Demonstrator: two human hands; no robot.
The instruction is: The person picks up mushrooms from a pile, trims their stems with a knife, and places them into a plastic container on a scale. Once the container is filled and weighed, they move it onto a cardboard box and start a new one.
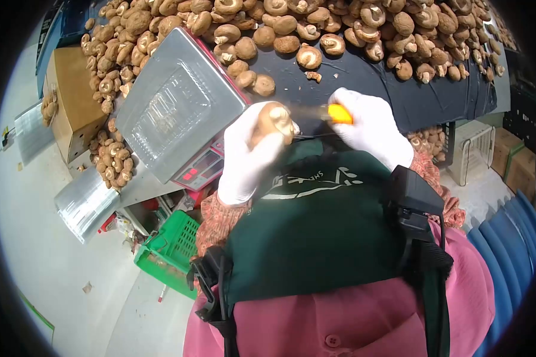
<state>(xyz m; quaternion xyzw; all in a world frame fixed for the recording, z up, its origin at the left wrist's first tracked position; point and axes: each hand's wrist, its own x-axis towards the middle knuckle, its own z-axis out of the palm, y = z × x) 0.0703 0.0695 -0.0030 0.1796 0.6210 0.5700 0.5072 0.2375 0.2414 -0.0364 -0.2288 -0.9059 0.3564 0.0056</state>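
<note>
My left hand (250,152), in a white glove, grips a brown mushroom (273,122) with its pale stem side turned to the right. In my right hand (369,125), also gloved in white, is the yellow-orange handle of a knife (339,113). Its blade is blurred and points left toward the mushroom; whether the two touch I cannot tell. Both hands are in front of the dark green apron (321,220). Just left of my left hand stands a scale (178,101) with a metal pan. Beyond the hands, many loose mushrooms (309,56) lie on the dark work surface (351,74).
A cardboard box (74,101) stands at the left, beside more mushrooms (110,160). Below the scale is a green crate (173,244). A roll of clear film (86,202) lies at the lower left. At the right are a white basket (475,149) and cardboard boxes (509,154).
</note>
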